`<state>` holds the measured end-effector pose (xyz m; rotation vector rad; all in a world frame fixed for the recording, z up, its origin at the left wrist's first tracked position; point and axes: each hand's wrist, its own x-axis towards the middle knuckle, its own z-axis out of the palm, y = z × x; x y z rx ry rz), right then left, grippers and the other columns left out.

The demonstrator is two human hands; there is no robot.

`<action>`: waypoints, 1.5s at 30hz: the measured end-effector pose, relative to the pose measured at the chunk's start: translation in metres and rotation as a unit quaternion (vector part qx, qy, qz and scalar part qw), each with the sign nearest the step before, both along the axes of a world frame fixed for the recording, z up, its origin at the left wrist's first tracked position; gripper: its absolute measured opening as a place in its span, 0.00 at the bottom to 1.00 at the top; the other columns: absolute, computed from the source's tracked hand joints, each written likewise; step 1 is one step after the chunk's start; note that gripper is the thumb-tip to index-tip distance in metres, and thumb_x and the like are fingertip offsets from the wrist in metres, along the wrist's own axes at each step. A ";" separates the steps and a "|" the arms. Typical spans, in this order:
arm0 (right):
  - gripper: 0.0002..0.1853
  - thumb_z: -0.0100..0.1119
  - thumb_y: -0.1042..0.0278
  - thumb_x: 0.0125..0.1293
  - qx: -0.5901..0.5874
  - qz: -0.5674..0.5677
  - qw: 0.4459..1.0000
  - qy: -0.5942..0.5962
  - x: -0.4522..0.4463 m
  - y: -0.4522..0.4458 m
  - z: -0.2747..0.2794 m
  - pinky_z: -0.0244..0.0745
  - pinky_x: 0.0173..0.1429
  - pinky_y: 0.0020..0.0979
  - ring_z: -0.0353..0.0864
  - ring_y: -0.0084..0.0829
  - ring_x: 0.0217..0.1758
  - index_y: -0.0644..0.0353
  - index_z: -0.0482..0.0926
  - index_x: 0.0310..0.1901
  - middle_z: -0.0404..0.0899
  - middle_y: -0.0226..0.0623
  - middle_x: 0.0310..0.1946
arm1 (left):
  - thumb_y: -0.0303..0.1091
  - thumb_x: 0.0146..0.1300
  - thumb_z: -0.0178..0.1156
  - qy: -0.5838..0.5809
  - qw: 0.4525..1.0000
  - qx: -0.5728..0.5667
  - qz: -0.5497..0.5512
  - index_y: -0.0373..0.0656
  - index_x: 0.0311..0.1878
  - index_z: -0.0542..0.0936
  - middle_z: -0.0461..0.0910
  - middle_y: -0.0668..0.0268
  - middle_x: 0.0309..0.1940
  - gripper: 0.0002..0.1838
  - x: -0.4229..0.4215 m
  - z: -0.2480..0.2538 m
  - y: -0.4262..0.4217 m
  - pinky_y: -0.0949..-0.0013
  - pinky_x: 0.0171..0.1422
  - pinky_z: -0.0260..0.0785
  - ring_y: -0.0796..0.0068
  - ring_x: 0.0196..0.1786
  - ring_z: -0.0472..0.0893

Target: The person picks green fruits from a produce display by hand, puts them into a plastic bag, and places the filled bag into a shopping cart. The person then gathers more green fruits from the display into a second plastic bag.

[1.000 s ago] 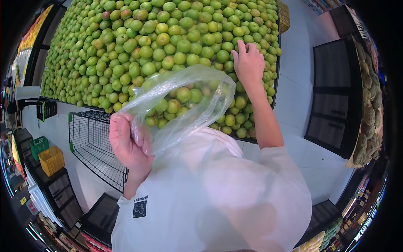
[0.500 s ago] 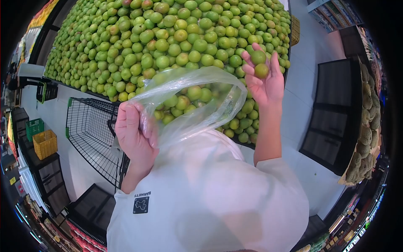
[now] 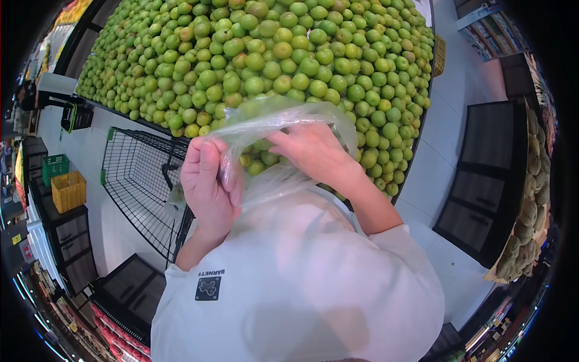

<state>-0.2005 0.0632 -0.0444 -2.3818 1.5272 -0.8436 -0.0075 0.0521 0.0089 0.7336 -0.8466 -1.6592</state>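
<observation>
My left hand [image 3: 211, 181] is closed on the left edge of a clear plastic bag [image 3: 278, 188], keeping its mouth spread. My right hand [image 3: 318, 155] reaches into the bag's opening from the right, palm turned down. Its fingertips are partly behind the plastic, and whether any fruit is in them cannot be seen. Several round green fruits [image 3: 256, 166] show through and below the bag. Beyond both hands rises a large heap of the same plum-like green fruits [image 3: 259, 60], some tinged yellow or reddish.
A black wire shopping cart [image 3: 142, 181] with green corners stands left of the heap. Farther left are a yellow basket [image 3: 69, 192] and a green crate [image 3: 55, 169] on a dark stand. Dark cabinets [image 3: 482, 175] bearing brown spiky fruits [image 3: 523, 223] line the right side.
My right hand, which held two green fruits above the heap on the right, has swung left and down into the bag's mouth. My left hand still grips the bag.
</observation>
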 end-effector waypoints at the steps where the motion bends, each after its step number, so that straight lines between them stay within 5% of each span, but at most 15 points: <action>1: 0.21 0.66 0.69 0.62 -0.002 0.001 1.000 0.000 -0.001 -0.002 -0.003 0.78 0.50 0.46 0.81 0.47 0.49 0.53 0.78 0.57 0.81 0.44 0.49 | 0.39 0.82 0.47 -0.001 1.000 0.000 0.001 0.41 0.43 0.73 0.69 0.70 0.19 0.13 0.001 0.000 -0.001 0.79 0.12 0.48 0.86 0.11 0.57; 4: 0.22 0.66 0.70 0.61 0.046 -0.003 0.996 0.071 -0.006 -0.004 -0.007 0.77 0.53 0.46 0.80 0.48 0.53 0.54 0.77 0.58 0.80 0.45 0.51 | 0.39 0.82 0.47 -0.002 1.000 0.008 0.004 0.41 0.43 0.73 0.69 0.70 0.18 0.13 0.001 0.001 -0.001 0.79 0.12 0.48 0.86 0.11 0.57; 10: 0.23 0.66 0.70 0.63 0.024 -0.022 0.999 -0.003 -0.014 0.005 0.009 0.74 0.64 0.44 0.74 0.48 0.64 0.53 0.77 0.61 0.76 0.43 0.59 | 0.39 0.82 0.47 0.005 1.000 0.015 0.015 0.41 0.43 0.73 0.68 0.70 0.18 0.13 0.001 0.003 -0.004 0.79 0.12 0.48 0.85 0.11 0.57; 13: 0.21 0.67 0.68 0.64 0.070 0.018 0.993 -0.097 -0.030 0.012 0.047 0.77 0.59 0.40 0.81 0.47 0.52 0.59 0.78 0.59 0.82 0.43 0.52 | 0.39 0.82 0.48 0.009 1.000 0.020 0.019 0.41 0.43 0.73 0.68 0.71 0.18 0.13 0.002 0.001 -0.006 0.79 0.12 0.47 0.85 0.11 0.56; 15: 0.17 0.67 0.70 0.66 0.208 0.183 0.939 -0.205 -0.053 0.006 0.063 0.81 0.47 0.34 0.85 0.37 0.40 0.62 0.80 0.55 0.85 0.39 0.43 | 0.40 0.81 0.48 0.007 1.000 0.018 0.015 0.42 0.43 0.73 0.68 0.71 0.18 0.12 0.003 0.002 -0.006 0.79 0.13 0.47 0.86 0.11 0.56; 18: 0.11 0.67 0.70 0.66 0.171 0.233 0.873 -0.393 -0.079 -0.026 0.072 0.78 0.43 0.25 0.83 0.25 0.37 0.60 0.85 0.49 0.85 0.33 0.32 | 0.40 0.81 0.49 -0.001 1.000 0.023 0.009 0.42 0.43 0.74 0.68 0.71 0.18 0.12 0.003 0.002 -0.004 0.79 0.13 0.47 0.86 0.11 0.56; 20: 0.12 0.66 0.70 0.68 0.180 0.174 0.823 -0.510 -0.097 -0.069 0.057 0.78 0.46 0.24 0.82 0.21 0.38 0.59 0.85 0.52 0.86 0.31 0.35 | 0.40 0.81 0.49 -0.005 1.000 0.027 0.009 0.43 0.43 0.74 0.68 0.72 0.18 0.12 0.004 0.001 -0.003 0.79 0.13 0.47 0.86 0.11 0.56; 22: 0.17 0.67 0.68 0.67 0.104 -0.030 0.911 -0.399 -0.084 -0.113 0.044 0.80 0.48 0.26 0.85 0.26 0.42 0.58 0.83 0.56 0.86 0.37 0.40 | 0.40 0.81 0.50 -0.010 0.999 0.032 0.005 0.43 0.43 0.74 0.69 0.71 0.18 0.12 0.003 0.001 -0.001 0.78 0.13 0.48 0.85 0.11 0.57; 23: 0.17 0.67 0.68 0.67 0.102 -0.027 0.911 -0.398 -0.082 -0.135 0.033 0.80 0.48 0.26 0.85 0.26 0.42 0.58 0.83 0.56 0.86 0.37 0.40 | 0.40 0.81 0.50 -0.010 1.000 0.029 0.007 0.43 0.43 0.74 0.69 0.71 0.18 0.12 0.003 0.001 -0.001 0.78 0.13 0.48 0.85 0.11 0.57; 25: 0.23 0.67 0.62 0.67 -0.003 -0.073 0.983 -0.170 -0.077 -0.173 0.007 0.80 0.53 0.32 0.81 0.33 0.54 0.56 0.78 0.62 0.81 0.42 0.52 | 0.40 0.81 0.50 -0.015 1.000 0.022 0.003 0.43 0.43 0.74 0.70 0.71 0.18 0.12 0.003 0.000 -0.001 0.78 0.13 0.48 0.85 0.11 0.58; 31: 0.29 0.70 0.52 0.62 -0.166 -0.117 0.971 0.129 -0.043 -0.239 -0.031 0.75 0.61 0.44 0.70 0.48 0.64 0.49 0.75 0.63 0.70 0.47 0.63 | 0.42 0.82 0.46 -0.037 0.999 0.023 0.026 0.43 0.42 0.73 0.64 0.72 0.15 0.14 -0.003 0.004 0.001 0.79 0.14 0.45 0.85 0.11 0.55; 35: 0.23 0.70 0.50 0.61 -0.205 -0.166 0.949 0.171 -0.028 -0.240 -0.039 0.77 0.52 0.44 0.73 0.46 0.55 0.49 0.77 0.54 0.73 0.46 0.52 | 0.41 0.82 0.47 -0.030 0.999 0.020 0.030 0.43 0.42 0.73 0.66 0.72 0.17 0.14 -0.001 0.002 0.001 0.79 0.14 0.47 0.85 0.11 0.56; 39: 0.25 0.71 0.52 0.61 -0.173 -0.160 0.955 0.182 -0.030 -0.235 -0.029 0.82 0.48 0.43 0.76 0.50 0.53 0.50 0.76 0.56 0.71 0.47 0.53 | 0.39 0.81 0.48 -0.005 1.000 0.016 0.026 0.43 0.42 0.74 0.68 0.72 0.20 0.12 -0.001 0.002 0.001 0.80 0.13 0.50 0.86 0.13 0.58; 41: 0.21 0.68 0.51 0.64 -0.185 -0.147 0.949 0.210 -0.029 -0.236 -0.028 0.82 0.33 0.37 0.80 0.43 0.42 0.44 0.75 0.56 0.73 0.45 0.49 | 0.39 0.81 0.48 -0.001 1.000 0.011 0.020 0.43 0.42 0.74 0.69 0.72 0.21 0.12 -0.001 0.002 0.001 0.80 0.13 0.51 0.86 0.13 0.58; 45: 0.21 0.65 0.56 0.66 -0.173 -0.142 0.946 0.233 -0.026 -0.239 -0.032 0.81 0.26 0.36 0.82 0.43 0.38 0.43 0.73 0.58 0.73 0.46 0.47 | 0.39 0.81 0.48 0.000 1.000 0.009 0.025 0.42 0.42 0.74 0.68 0.72 0.21 0.12 -0.003 0.003 0.001 0.80 0.13 0.50 0.86 0.13 0.58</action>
